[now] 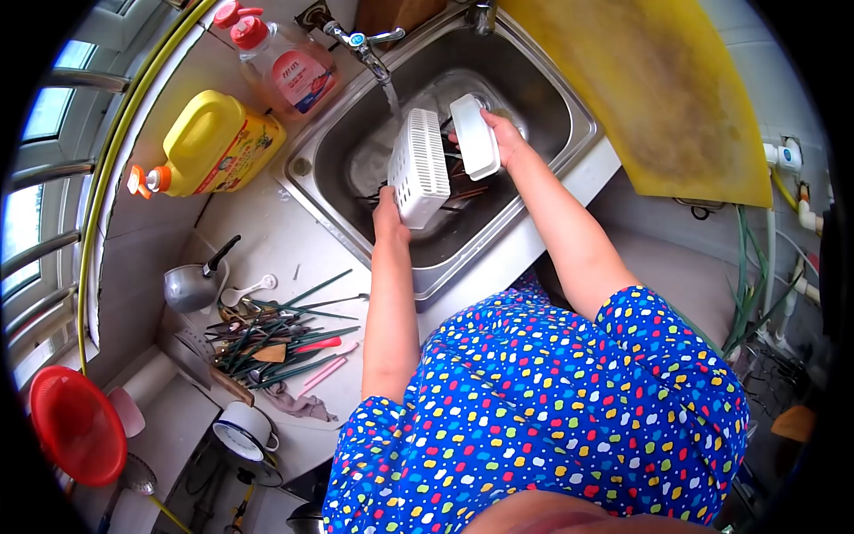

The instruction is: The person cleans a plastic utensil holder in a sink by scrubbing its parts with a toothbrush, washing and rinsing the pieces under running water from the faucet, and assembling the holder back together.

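Note:
My left hand [391, 218] grips the near end of a white slotted plastic basket [420, 169], tilted over the sink. Water from the tap [374, 58] runs down at the basket's far end. In my right hand [507, 138] is a shallow white plastic tray [475, 138], held on edge just right of the basket and apart from it. Below both lie several dark thin sticks, perhaps chopsticks, in the steel sink [543, 178]. The fingers behind the tray are partly hidden.
A heap of chopsticks and utensils [276, 343] covers the counter at left, beside a small metal pot [191, 287]. A yellow jug [218, 147] and a clear pump bottle [289, 67] stand behind. A large yellow board [658, 89] leans at right.

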Tool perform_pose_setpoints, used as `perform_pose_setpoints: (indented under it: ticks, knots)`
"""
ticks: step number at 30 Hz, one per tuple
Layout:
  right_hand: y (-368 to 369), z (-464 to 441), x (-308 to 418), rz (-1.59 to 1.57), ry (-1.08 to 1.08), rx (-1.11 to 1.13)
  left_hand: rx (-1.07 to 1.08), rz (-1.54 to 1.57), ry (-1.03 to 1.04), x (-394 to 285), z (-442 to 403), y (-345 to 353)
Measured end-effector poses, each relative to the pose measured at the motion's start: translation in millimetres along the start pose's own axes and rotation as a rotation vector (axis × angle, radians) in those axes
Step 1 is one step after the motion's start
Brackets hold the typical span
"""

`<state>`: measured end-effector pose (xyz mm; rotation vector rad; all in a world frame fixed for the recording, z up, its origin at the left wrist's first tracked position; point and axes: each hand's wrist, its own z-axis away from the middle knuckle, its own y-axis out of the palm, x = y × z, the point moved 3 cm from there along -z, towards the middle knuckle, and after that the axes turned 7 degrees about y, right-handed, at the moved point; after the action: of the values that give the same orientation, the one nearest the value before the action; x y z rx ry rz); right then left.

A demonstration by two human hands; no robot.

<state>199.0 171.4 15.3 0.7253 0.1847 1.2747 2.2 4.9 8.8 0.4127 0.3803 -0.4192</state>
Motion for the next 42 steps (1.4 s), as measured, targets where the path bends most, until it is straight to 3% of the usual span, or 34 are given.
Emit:
perform_pose_setpoints:
  ticks: [7,8,10,11,13,15,18,19,22,23,25,29,31,33,34,36,39,42]
  knots:
    - [5.3,-0.7,0.6,0.018,-0.003,-0.007,-0.123,-0.187,0.223,-13.4,18.0,4.0]
    - [6.9,-3.4,-2.2,0.020,0.001,-0.006,-0.095,-0.306,0.380,-15.0,19.3,4.6]
    - [-2.0,-5.1,-0.8,0.502,-0.158,-0.570,-0.052,-0.586,0.722,-15.1,15.8,5.1]
    - [-6.2,-9.9,-3.0,0.507,-0.154,-0.566,-0.057,-0.740,0.852,-12.6,13.3,6.9]
    - [-24.7,-22.4,3.5,1.078,-0.538,-0.900,-0.175,-1.134,0.962,-29.6,53.4,38.9]
    - [-3.1,-17.3,-9.4,0.866,-0.586,-0.635,-0.209,-1.195,0.988,-36.5,68.8,58.8]
    - [42.4,3.4,-24.3,0.728,-0.521,-0.410,-0.053,-1.606,1.072,-35.8,68.1,83.9]
    - [46.7,4.8,-25.8,0.732,-0.520,-0.408,-0.057,-1.603,1.071,-35.5,63.8,84.4]
    - [67.7,19.9,-33.5,0.846,-0.294,-0.571,0.069,-1.770,1.518,-31.8,59.5,92.1]
    - [74.9,24.4,-29.7,0.845,-0.292,-0.573,0.072,-1.771,1.515,-30.7,54.4,87.7]
    - [85.6,25.7,-27.8,0.948,-0.138,-0.411,0.186,-1.765,1.658,-34.5,56.2,88.3]
    - [51.9,-21.8,-35.3,0.634,-0.135,-0.426,0.264,-1.786,1.633,-40.9,42.8,82.9]
    - [66.8,-18.2,-38.5,0.554,-0.217,-0.443,0.240,-1.711,1.655,-45.5,50.7,77.6]
    - [78.3,-12.0,-32.5,0.598,-0.437,-0.559,0.130,-1.464,1.667,-54.5,62.8,70.9]
    - [80.0,-12.8,-29.1,0.581,-0.430,-0.598,0.128,-1.468,1.666,-53.3,61.9,66.8]
    - [66.4,-32.9,-25.8,0.556,-0.432,-0.625,-0.072,-1.319,1.475,-52.5,52.5,51.3]
    - [60.6,-38.7,-19.9,0.535,-0.439,-0.661,-0.106,-1.226,1.299,-54.5,40.8,42.4]
    - [62.0,-36.8,-14.2,0.520,-0.497,-0.665,-0.112,-1.188,1.253,-52.0,33.3,39.3]
